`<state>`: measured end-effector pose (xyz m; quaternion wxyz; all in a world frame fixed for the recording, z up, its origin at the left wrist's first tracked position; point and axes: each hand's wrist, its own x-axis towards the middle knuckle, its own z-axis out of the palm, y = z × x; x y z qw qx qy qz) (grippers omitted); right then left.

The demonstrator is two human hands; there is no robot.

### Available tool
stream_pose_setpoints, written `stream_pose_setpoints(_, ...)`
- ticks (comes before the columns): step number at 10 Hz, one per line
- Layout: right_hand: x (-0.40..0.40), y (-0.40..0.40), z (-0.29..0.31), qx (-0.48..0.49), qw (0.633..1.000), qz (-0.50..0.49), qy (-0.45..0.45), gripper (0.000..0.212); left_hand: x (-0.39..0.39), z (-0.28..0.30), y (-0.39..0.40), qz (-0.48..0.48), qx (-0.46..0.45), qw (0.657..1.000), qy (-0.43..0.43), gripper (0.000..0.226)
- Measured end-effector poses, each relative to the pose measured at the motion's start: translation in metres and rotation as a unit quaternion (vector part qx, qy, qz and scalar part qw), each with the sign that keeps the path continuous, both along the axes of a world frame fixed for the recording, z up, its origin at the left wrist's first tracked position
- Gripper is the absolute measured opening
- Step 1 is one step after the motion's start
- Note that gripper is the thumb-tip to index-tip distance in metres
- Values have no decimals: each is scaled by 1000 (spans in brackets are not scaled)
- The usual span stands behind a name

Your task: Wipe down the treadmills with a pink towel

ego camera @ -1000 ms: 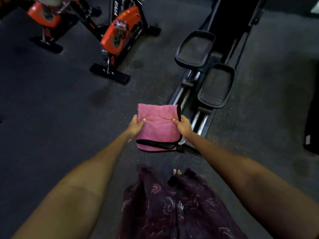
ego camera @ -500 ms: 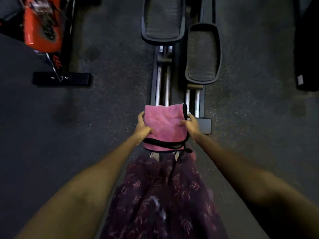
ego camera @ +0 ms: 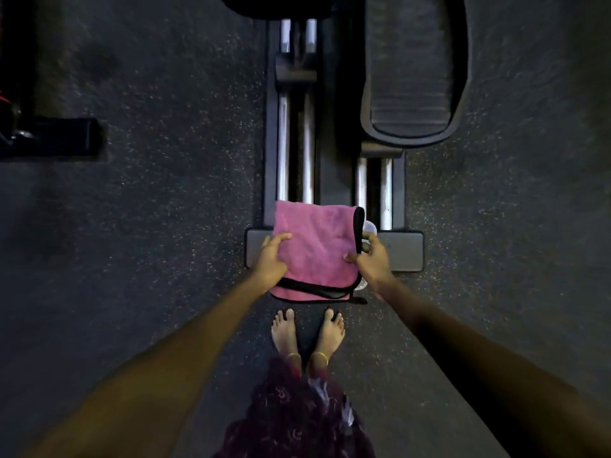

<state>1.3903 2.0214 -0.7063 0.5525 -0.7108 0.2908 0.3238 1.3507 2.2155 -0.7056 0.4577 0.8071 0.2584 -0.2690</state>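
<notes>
Both hands hold folded pink towel (ego camera: pixel 315 249) over elliptical base (ego camera: pixel 405 251).
Left hand (ego camera: pixel 271 259) and right hand (ego camera: pixel 372 259) pinch side edges; black-trimmed edge toward feet, long axis runs away.

Dim gym, light only in the middle.
My arms (ego camera: pixel 158 375) blur into shadow, the floor (ego camera: pixel 165 209) darkens toward warped corners, and the metal rails (ego camera: pixel 283 143) glint softly.

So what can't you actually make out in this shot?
- Head view: a pale, clear thing behind the pink towel, at the right hand; the towel hides most of it.
- Left foot pedal: cut off by the top edge.
- Machine's rear base: its middle is covered by the towel and the left hand.
- Red equipment: cut off by the left edge, dark.
</notes>
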Motion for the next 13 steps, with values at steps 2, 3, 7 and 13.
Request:
stream_pose_setpoints(2,8,-4,-87,-37,999,16,-10,46,10,-83,-2,-53,-14,998,15,62)
stream_pose_setpoints(3,2,-4,-122,-84,996,42,-1,45,6,-114,-2,-87,-9,996,29,63)
stream_pose_setpoints(7,0,-8,-202,-237,965,114,-8,44,31,-195,-16,-180,9,981,70,81)
stream_pose_setpoints(13,-10,-1,-172,-353,870,316,-133,64,32,-162,-30,-381,209,888,148,80)
